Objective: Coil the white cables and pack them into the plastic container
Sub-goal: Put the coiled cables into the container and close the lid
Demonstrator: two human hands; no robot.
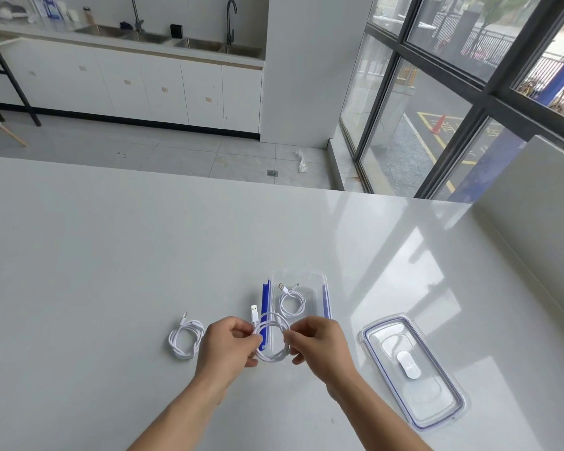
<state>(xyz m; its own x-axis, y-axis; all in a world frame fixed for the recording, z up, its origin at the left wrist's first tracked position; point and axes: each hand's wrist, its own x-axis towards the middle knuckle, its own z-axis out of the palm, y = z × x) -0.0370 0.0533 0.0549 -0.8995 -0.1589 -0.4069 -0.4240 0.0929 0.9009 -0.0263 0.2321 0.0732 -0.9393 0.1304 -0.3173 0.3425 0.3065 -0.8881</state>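
Observation:
A clear plastic container [319,278] with blue side clips stands open on the white table. One coiled white cable [292,302] lies inside it. Just in front of the container, both hands hold a second white cable [272,340] wound into a loop, its USB plug pointing up. My left hand [228,345] pinches the loop's left side and my right hand [318,343] pinches its right side. A third coiled white cable [185,339] rests on the table to the left of my left hand.
The container's clear lid [414,369] with a blue seal lies on the table to the right of my right hand. The white table [111,255] stretches wide to the left and back. A low white wall runs along its right edge.

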